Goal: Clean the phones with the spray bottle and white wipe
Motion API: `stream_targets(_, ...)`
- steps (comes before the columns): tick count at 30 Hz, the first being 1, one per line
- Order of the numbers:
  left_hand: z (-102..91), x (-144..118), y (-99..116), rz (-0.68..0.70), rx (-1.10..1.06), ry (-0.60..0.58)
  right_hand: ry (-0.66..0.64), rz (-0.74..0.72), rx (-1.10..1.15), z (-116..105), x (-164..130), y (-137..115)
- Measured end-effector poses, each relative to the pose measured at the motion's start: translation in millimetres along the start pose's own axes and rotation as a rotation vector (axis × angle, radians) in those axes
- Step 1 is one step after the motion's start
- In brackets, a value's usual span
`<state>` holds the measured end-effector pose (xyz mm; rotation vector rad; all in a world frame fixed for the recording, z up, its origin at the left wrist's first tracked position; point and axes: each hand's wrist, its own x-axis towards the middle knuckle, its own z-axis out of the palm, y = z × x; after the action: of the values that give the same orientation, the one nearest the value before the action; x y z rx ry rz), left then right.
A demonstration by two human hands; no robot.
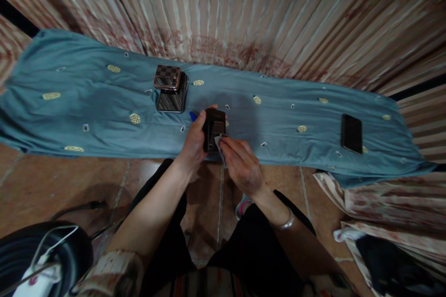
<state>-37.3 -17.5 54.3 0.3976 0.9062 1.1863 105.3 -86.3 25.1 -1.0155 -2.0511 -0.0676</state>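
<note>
Left hand (195, 141) wrapped around a dark phone (213, 128), held upright over the near edge of the blue cloth (104, 111), right hand (240, 164) pinching a small wipe (219, 141) against its lower corner.

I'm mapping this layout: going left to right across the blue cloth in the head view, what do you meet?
Stack of two patterned cases → left hand gripping a dark phone → right hand pressing a small wipe to it → black phone lying alone on the blue cloth.
</note>
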Motion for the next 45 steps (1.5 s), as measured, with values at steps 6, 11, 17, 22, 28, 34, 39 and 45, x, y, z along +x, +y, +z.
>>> stream_targets(6, -3.9, 1.9, -8.4, 0.012, 0.057, -0.046, 0.039, -0.003, -0.015, 0.7, -1.2, 8.7)
stream_targets(11, -0.9, -0.2, -16.2, -0.003, 0.044, -0.092, 0.053, -0.002, -0.052, -0.9, -1.1, 16.2)
stream_targets(17, -0.8, -2.5, -21.8, 0.012, 0.091, -0.114, 0.026, -0.001, -0.094, 0.5, -1.4, 6.5)
stream_targets(22, -0.7, -6.6, -33.1, 0.037, 0.15, -0.162, 0.016, 0.056, -0.049, 1.0, -1.1, 9.0)
stream_targets(28, 5.8, -12.4, -47.0, 0.157, 0.3, -0.163, 0.047, 0.09, -0.057, -2.6, 0.4, 26.1)
stream_targets(34, 6.1, -10.6, -49.3, 0.12, 0.209, -0.146, 0.116, 0.023, -0.07, -3.5, 3.0, 29.4)
stream_targets(39, 4.2, -8.7, -42.2, 0.063, 0.139, -0.171, 0.094, 0.08, -0.139, -3.1, -1.7, 36.7)
stream_targets(45, 4.2, -9.0, -37.9, 0.023, 0.101, -0.185, 0.013, 0.158, -0.116, -2.4, -6.0, 39.5)
